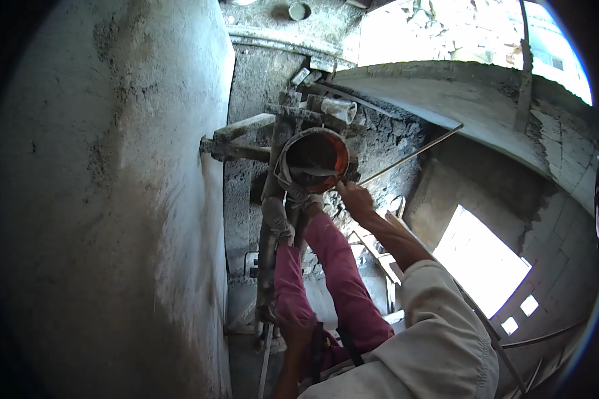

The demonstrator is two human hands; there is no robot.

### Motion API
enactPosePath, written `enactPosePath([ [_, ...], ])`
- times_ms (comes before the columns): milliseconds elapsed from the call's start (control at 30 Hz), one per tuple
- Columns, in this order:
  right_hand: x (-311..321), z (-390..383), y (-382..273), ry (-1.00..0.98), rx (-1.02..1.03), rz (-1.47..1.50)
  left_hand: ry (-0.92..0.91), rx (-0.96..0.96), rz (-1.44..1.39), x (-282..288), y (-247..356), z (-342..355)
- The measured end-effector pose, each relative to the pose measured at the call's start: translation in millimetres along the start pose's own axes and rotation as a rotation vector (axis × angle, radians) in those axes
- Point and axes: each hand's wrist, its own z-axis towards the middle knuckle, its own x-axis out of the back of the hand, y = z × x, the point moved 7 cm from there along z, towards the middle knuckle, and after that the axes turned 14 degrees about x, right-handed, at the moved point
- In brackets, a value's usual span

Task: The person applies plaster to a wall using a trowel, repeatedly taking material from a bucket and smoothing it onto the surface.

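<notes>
Below me stands a round bucket (307,143) with a pale, mortar-crusted rim and an orange inner wall. Inside it shows a pale flat blade, like that of a trowel (318,172). At the bucket's near right rim is my right hand (355,201), its fingers closed; the handle end is hidden by them. My left hand (295,330) lies against my left leg in pink trousers (289,276), empty, fingers loosely stretched. Both my dusty shoes (277,218) stand on the scaffold pole and planks (267,256), just short of the bucket.
A grey plastered wall (126,199) rises close on my left. Wooden scaffold crosspieces (243,130) reach toward it. Another pale container (339,108) lies beyond the bucket. A thin pole (412,154) slants at right, above rubble. Far below right is a bright opening (480,259) in a block wall.
</notes>
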Motion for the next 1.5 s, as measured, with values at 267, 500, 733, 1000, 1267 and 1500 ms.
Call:
enactPosePath([
  [267, 69.1, -164.3, 56.3, 0.331, -0.331, 0.618, -0.542, 0.187, -1.289, 19.8, 185.8, 249.5],
  [500, 19.4, -263.9, -21.3, 0.384, -1.077, 1.195, -0.614, 0.328, -1.341, -75.0, 292.1, 325.1],
  [733, 31.4, -267.0, -50.3, 0.370, -0.981, 1.117, -0.461, 0.270, -1.377, -92.1, 288.6, 374.2],
  [1000, 8.7, -282.6, -68.1, 0.450, -0.859, 1.116, -0.379, 0.296, -1.212, -22.8, 314.9, 333.1],
  [1267, 127.2, -247.1, -105.8, 0.087, -0.478, 1.052, 0.029, 0.367, -0.997, 71.7, 185.3, 234.6],
  [1500, 247.4, -214.1, -167.2, -0.029, -0.010, 0.914, 0.336, 0.118, -0.862, 227.6, 43.1, -12.0],
])
